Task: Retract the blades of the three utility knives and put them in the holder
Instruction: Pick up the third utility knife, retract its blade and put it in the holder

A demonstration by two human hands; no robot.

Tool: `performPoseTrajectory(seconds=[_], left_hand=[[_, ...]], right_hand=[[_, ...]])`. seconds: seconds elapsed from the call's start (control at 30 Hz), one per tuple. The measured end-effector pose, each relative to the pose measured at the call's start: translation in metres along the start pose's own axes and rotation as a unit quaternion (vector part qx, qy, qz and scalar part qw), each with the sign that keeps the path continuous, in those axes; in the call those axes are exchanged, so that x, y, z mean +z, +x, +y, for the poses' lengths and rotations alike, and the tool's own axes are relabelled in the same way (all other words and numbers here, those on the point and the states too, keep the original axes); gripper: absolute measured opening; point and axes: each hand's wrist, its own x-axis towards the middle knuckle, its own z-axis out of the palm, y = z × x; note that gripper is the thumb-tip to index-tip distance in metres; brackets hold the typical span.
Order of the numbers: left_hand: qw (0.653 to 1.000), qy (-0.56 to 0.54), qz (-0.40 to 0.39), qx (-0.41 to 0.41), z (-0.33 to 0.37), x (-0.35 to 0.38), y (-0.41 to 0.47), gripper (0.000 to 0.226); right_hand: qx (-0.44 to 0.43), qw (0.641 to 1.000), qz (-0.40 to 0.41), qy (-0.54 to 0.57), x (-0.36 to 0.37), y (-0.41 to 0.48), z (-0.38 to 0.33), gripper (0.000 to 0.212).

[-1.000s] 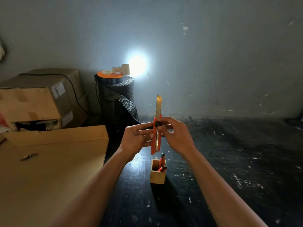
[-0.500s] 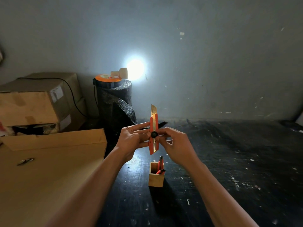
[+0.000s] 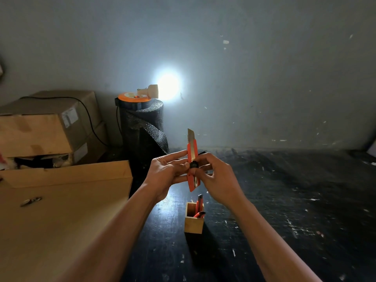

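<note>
I hold an orange utility knife (image 3: 192, 153) upright in front of me, above the black table. My left hand (image 3: 166, 174) grips its body from the left. My right hand (image 3: 215, 176) holds it from the right, with fingers at the black slider knob. A short piece of the blade (image 3: 190, 135) sticks out of the top. Below the hands stands a small square wooden holder (image 3: 193, 222). Two orange utility knives (image 3: 199, 208) stand inside it, handles poking out.
A large flat cardboard box (image 3: 61, 210) lies at the left with a small metal piece (image 3: 30, 201) on it. Behind it are stacked cartons (image 3: 46, 127), a black bubble-wrap roll (image 3: 142, 127) and a bright lamp (image 3: 167, 84). The scuffed black table (image 3: 284, 200) extends to the right.
The blade has slid down into the orange knife body; a long blade stood out a second ago, only a short tip shows now. The knob sits lower on the body.
</note>
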Motion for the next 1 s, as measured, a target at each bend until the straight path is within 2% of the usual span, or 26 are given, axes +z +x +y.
performPoseTrajectory(seconds=[0.37,0.6,0.73,0.93,1.0], left_hand=[[0.999,0.020,0.034,0.001,0.003,-0.003,0.000,0.039],[0.997,0.064,0.037,0.032,0.003,0.003,0.000,0.041],[0.994,0.088,0.039,0.043,0.002,0.008,-0.001,0.041],[0.994,0.087,0.047,0.040,-0.001,0.006,0.000,0.040],[0.994,0.091,0.047,0.041,-0.001,0.007,0.000,0.041]], right_hand=[[-0.007,0.999,-0.045,-0.006,0.006,-0.007,0.005,0.022],[-0.012,1.000,-0.026,-0.001,0.009,-0.015,0.005,0.031],[0.030,0.999,0.003,0.013,0.013,-0.016,0.004,0.020],[0.018,1.000,-0.010,0.024,0.014,-0.024,0.003,0.035],[0.024,0.999,-0.006,0.024,0.014,-0.023,0.004,0.026]])
